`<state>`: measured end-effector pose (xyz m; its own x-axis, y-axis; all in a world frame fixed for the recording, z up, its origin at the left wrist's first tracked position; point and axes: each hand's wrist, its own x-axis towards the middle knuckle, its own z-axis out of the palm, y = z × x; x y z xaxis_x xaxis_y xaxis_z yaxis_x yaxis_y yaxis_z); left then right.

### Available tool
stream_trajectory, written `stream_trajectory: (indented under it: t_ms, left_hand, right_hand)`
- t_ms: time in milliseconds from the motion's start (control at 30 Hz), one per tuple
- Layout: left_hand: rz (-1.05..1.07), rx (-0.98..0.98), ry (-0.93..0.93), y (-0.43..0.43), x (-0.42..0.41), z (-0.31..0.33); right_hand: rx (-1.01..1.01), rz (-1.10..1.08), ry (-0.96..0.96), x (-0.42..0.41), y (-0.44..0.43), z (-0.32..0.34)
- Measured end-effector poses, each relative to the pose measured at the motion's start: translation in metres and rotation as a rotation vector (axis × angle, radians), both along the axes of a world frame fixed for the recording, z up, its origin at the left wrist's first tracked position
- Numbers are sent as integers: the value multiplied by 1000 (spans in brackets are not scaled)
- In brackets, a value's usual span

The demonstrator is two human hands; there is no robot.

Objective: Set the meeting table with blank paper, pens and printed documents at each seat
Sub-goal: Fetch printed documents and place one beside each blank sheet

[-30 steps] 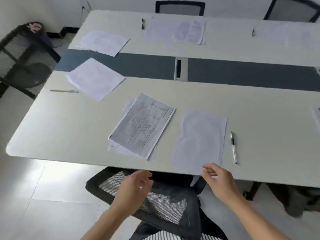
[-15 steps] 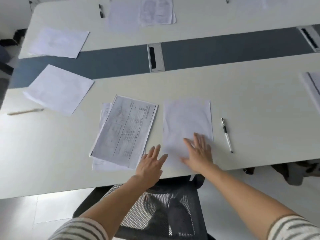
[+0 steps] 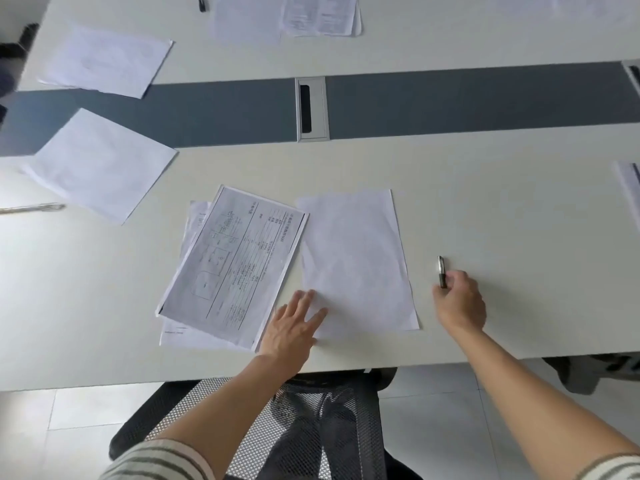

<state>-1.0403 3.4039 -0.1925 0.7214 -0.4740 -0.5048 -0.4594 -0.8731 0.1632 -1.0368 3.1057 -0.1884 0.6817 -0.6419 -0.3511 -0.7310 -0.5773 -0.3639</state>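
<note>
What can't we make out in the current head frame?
All head view:
Lower end of the pen: hidden inside the right hand.
Text on the printed document: too small and blurred to read.
Count of the lower sheets: covered by that document.
The right-edge papers: cut off by the frame.
The far pen: cut by the top edge.

table (image 3: 485, 202) | white, grey centre strip (image 3: 207, 116) | on it: blank sheets (image 3: 356, 258), printed documents (image 3: 235, 261), pens (image 3: 33, 207)

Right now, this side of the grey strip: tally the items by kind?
Blank sheets: 2, near blank sheet, left blank sheet
Printed stacks: 1, printed stack
Pens: 2, held pen in right hand, left pen
Kind unclear: 1, edge papers cut off at right
Total: 6
</note>
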Motion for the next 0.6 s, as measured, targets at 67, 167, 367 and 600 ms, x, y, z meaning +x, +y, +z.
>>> stream_trajectory:
  t_ms: [67,167,367,600]
  left_hand:
    - [1,-8,-5,-1,1,1]
    - [-2,-8,-10,-2,3,3]
    - [-16,-3,-33,-2,3,-1]
    - [50,-121,-24,5,5,6]
  right_hand:
    - [43,18,-10,4,1,1]
    - [106,100,-152,29,31,13]
    - [180,380,-211,81,117,12]
    - [78,444,-18,80,130,-9]
